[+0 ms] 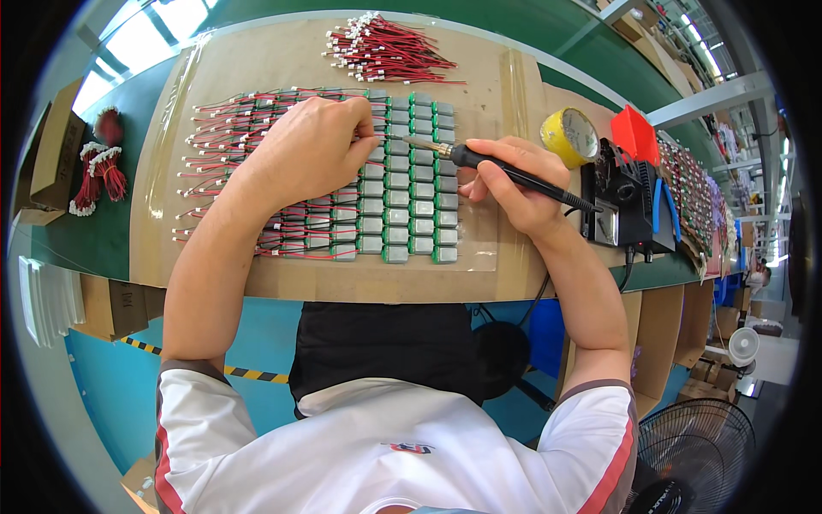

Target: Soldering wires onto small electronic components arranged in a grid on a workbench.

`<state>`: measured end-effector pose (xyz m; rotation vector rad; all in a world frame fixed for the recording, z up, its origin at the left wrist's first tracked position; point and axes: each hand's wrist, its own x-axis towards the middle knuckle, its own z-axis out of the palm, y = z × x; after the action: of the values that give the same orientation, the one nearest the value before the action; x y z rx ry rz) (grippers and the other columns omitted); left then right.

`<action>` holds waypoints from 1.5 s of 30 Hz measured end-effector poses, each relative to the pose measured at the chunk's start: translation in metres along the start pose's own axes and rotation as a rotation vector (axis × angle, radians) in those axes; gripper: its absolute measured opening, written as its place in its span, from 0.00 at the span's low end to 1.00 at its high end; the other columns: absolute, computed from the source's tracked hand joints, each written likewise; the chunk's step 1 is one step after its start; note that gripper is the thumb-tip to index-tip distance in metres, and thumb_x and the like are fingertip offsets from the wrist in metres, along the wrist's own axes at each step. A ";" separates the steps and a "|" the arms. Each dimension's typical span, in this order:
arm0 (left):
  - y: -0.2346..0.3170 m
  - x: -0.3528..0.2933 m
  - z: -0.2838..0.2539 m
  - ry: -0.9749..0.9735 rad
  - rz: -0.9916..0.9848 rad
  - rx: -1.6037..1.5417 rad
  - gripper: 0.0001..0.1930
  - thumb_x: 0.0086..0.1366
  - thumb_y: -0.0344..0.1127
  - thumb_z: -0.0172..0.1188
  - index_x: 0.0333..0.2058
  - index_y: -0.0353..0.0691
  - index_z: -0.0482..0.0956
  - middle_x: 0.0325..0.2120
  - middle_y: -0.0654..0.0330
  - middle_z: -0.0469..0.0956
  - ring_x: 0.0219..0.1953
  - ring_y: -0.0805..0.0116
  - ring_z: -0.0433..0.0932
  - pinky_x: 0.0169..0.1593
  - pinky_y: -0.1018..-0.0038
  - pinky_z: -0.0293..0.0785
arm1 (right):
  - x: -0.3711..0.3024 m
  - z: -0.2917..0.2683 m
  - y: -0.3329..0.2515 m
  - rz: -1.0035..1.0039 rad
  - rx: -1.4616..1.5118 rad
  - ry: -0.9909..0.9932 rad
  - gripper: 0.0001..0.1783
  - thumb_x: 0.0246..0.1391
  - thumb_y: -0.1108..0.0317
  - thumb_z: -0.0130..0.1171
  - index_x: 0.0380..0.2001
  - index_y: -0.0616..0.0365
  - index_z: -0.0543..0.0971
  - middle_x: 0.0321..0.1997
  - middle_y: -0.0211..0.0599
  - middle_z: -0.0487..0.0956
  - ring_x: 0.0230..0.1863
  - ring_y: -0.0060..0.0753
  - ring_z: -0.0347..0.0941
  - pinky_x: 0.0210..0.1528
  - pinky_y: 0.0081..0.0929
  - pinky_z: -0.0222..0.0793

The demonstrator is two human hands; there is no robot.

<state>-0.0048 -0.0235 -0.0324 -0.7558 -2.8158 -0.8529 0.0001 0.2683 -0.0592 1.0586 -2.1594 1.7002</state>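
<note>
I am gripping the soldering iron (pixel 514 175) in my right hand (pixel 522 193), my left hand (pixel 312 150) pinching a wire at the small motors (pixel 409 184), most rows already wired, right columns left.

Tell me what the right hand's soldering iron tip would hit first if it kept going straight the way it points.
The right hand aims the soldering iron leftward. Its tip sits just short of the left hand's fingers, over the rows of small grey motors. Those fingers probably come first, though depth is unclear.

An electronics assembly workshop: soldering station (pixel 623 201), wire bundles (pixel 385 50), cardboard-covered bench (pixel 282 51).
</note>
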 end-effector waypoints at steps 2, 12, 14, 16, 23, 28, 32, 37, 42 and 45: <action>0.000 0.000 0.000 -0.003 -0.002 -0.003 0.09 0.66 0.32 0.64 0.33 0.32 0.77 0.21 0.52 0.80 0.26 0.53 0.81 0.34 0.61 0.75 | 0.000 0.000 -0.001 0.008 0.010 0.007 0.14 0.56 0.82 0.62 0.46 0.72 0.85 0.29 0.44 0.85 0.24 0.26 0.83 0.28 0.21 0.81; 0.000 0.000 0.001 0.001 0.005 -0.008 0.09 0.66 0.32 0.65 0.32 0.32 0.77 0.20 0.52 0.79 0.25 0.53 0.80 0.33 0.61 0.74 | -0.001 -0.004 -0.003 -0.003 -0.019 -0.056 0.15 0.59 0.84 0.56 0.48 0.75 0.82 0.31 0.46 0.83 0.26 0.29 0.83 0.32 0.27 0.85; 0.000 0.000 0.000 0.003 0.010 -0.012 0.09 0.66 0.32 0.65 0.32 0.32 0.77 0.20 0.52 0.79 0.25 0.53 0.80 0.33 0.61 0.74 | -0.001 -0.004 -0.004 -0.003 -0.023 -0.058 0.15 0.59 0.84 0.55 0.48 0.75 0.82 0.31 0.45 0.83 0.25 0.29 0.83 0.32 0.27 0.85; 0.000 -0.001 0.000 0.006 0.013 -0.015 0.09 0.66 0.32 0.65 0.32 0.31 0.77 0.20 0.52 0.79 0.24 0.53 0.80 0.33 0.61 0.74 | -0.001 -0.004 -0.003 -0.004 -0.030 -0.058 0.15 0.59 0.84 0.56 0.48 0.75 0.82 0.30 0.45 0.83 0.25 0.29 0.83 0.32 0.26 0.85; 0.000 0.000 0.000 -0.002 0.011 -0.019 0.09 0.66 0.32 0.65 0.33 0.31 0.77 0.20 0.52 0.79 0.25 0.53 0.80 0.33 0.61 0.74 | -0.001 -0.005 -0.003 0.002 -0.046 -0.062 0.14 0.58 0.83 0.56 0.47 0.74 0.83 0.30 0.43 0.83 0.25 0.28 0.83 0.31 0.26 0.84; -0.001 0.000 0.000 0.001 0.015 -0.025 0.09 0.65 0.32 0.65 0.32 0.31 0.77 0.21 0.51 0.81 0.26 0.53 0.81 0.34 0.62 0.76 | -0.001 -0.005 -0.002 -0.010 -0.047 -0.064 0.14 0.58 0.83 0.56 0.47 0.74 0.83 0.30 0.44 0.83 0.25 0.28 0.83 0.31 0.26 0.84; -0.003 -0.001 0.000 -0.003 0.017 -0.013 0.09 0.65 0.32 0.65 0.36 0.32 0.77 0.19 0.54 0.77 0.24 0.54 0.78 0.32 0.61 0.73 | -0.001 -0.006 -0.002 -0.011 -0.039 -0.065 0.15 0.58 0.84 0.56 0.47 0.74 0.83 0.31 0.45 0.83 0.25 0.28 0.83 0.31 0.26 0.84; 0.004 -0.004 -0.012 -0.052 0.027 -0.075 0.13 0.62 0.33 0.68 0.40 0.34 0.75 0.20 0.56 0.72 0.24 0.56 0.74 0.32 0.61 0.70 | -0.001 -0.006 -0.003 -0.011 -0.026 -0.067 0.15 0.58 0.84 0.56 0.47 0.75 0.83 0.31 0.45 0.83 0.25 0.28 0.83 0.30 0.26 0.84; -0.006 -0.004 -0.015 -0.122 0.176 -0.086 0.11 0.58 0.31 0.70 0.34 0.35 0.77 0.25 0.55 0.75 0.29 0.57 0.76 0.35 0.64 0.73 | 0.000 -0.006 -0.003 -0.014 -0.022 -0.083 0.14 0.57 0.84 0.56 0.46 0.75 0.83 0.31 0.45 0.83 0.24 0.28 0.82 0.30 0.26 0.84; -0.010 -0.004 -0.016 -0.130 0.193 -0.070 0.09 0.57 0.29 0.70 0.31 0.34 0.77 0.26 0.54 0.75 0.29 0.57 0.77 0.36 0.64 0.74 | 0.000 -0.006 -0.004 -0.023 -0.006 -0.080 0.14 0.57 0.84 0.56 0.46 0.75 0.83 0.30 0.45 0.83 0.24 0.27 0.82 0.30 0.25 0.84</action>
<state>-0.0072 -0.0409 -0.0253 -1.1106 -2.7746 -0.9040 0.0010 0.2739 -0.0546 1.1638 -2.1894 1.6681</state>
